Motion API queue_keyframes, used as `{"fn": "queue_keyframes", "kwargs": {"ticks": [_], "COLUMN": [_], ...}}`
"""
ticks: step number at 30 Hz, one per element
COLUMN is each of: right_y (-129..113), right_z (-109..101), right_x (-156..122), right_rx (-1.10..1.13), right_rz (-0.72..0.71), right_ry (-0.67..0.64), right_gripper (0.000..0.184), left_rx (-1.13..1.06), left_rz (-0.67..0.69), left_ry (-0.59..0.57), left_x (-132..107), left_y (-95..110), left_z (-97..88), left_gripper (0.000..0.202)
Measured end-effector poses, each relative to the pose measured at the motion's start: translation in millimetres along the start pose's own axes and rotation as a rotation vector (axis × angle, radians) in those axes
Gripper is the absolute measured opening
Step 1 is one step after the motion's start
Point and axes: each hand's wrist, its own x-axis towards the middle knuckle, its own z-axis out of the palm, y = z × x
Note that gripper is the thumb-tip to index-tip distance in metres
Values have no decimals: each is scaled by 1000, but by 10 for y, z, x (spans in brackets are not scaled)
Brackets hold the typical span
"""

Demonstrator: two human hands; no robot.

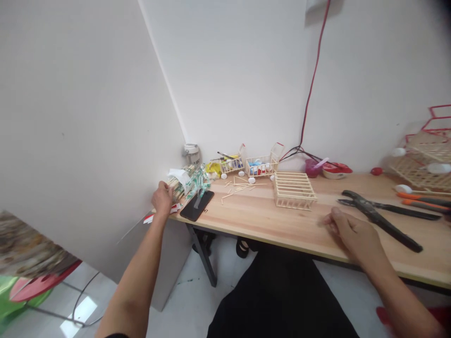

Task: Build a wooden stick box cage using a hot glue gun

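My left hand (162, 198) is at the far left end of the wooden table (253, 225), its fingers curled against a bundle of thin wooden sticks (181, 188) with white paper and green-printed plastic wrapping. I cannot tell whether it grips them. A black phone (196, 205) lies just to its right. My right hand (350, 234) rests blurred on the tabletop, holding nothing, just below a large pair of dark metal pliers (380, 216). Between my hands stands a small cage of glued wooden sticks (294, 190), with loose sticks (239, 187) to its left.
Small stick cribs (262, 165) holding colourful items stand against the wall. A red cable (313, 80) hangs behind a pink cup (312, 168) and a red-and-white bowl (334, 171). Orange-handled tools (423, 201) and red-framed stick structures (423, 155) sit at the right end.
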Motion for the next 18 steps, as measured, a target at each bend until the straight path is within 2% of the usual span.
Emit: {"fn": "queue_keyframes", "kwargs": {"ticks": [5, 8, 13, 18], "right_y": [-3, 17, 37, 18], "right_z": [8, 20, 26, 11], "right_x": [26, 45, 39, 5], "right_rx": [-16, -22, -24, -22], "right_rz": [4, 4, -3, -19], "right_ry": [-8, -8, 6, 11], "right_gripper": [61, 61, 61, 60], "left_rx": [8, 44, 71, 100], "left_rz": [188, 202, 150, 227], "left_ry": [-20, -3, 46, -2], "left_x": [-210, -176, -42, -161], "left_y": [-62, -48, -17, -24], "left_z": [86, 135, 183, 180], "left_gripper": [19, 16, 23, 26]}}
